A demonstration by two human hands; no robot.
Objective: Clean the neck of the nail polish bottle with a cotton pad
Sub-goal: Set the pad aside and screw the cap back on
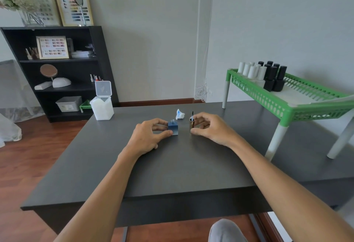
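A small square blue nail polish bottle stands uncapped on the dark table, its threaded neck bare. My left hand grips the bottle between thumb and fingers from the left. My right hand pinches the gold cap, which stands upside down on the table with its brush pointing up. A crumpled white cotton pad with a blue stain lies just behind the bottle and cap, touching neither hand.
A clear box of cotton pads with its lid flipped up stands at the table's far left. A green plastic rack with several white and black bottles stands at the right. A black shelf unit is behind on the left.
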